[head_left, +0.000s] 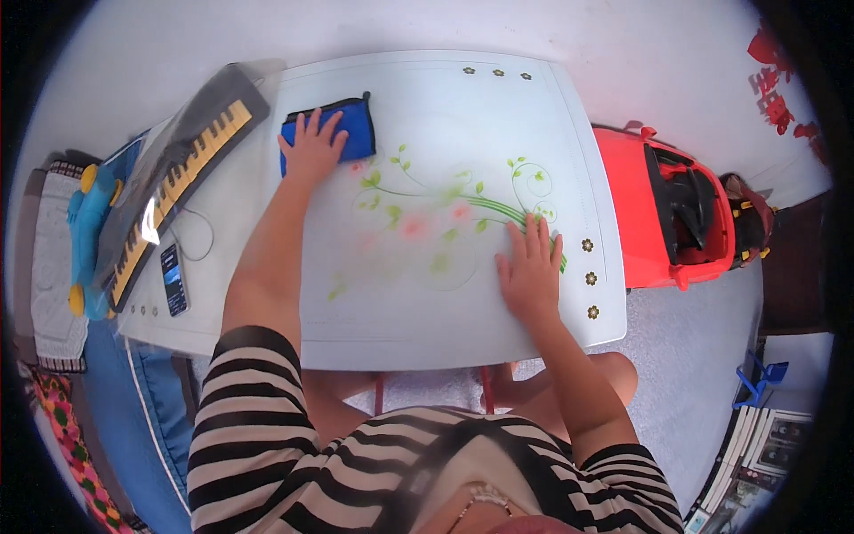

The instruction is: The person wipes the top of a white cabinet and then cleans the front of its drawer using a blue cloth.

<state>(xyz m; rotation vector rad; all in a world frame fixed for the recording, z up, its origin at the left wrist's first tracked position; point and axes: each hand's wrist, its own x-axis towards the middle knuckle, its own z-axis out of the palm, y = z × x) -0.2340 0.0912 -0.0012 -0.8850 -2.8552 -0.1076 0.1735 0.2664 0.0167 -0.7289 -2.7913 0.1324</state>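
Note:
A blue zippered pouch [358, 132] with black edging lies flat at the far left of the white table [391, 311]. My left hand [313, 147] rests on top of it with the fingers spread, covering its left part. On the table's right side, my right hand [531, 271] lies palm down, fingers stretched out over the printed green vine. Nothing shows in or under the right hand. What the pouch holds, if anything, is hidden.
A keyboard [182, 173] under a clear cover stands at the table's left, with a phone [174, 280] beside it. Beyond the right edge is a red toy car [633, 205]. Further left sits a blue toy with yellow wheels [92, 236]. Books [747, 458] fill the lower right.

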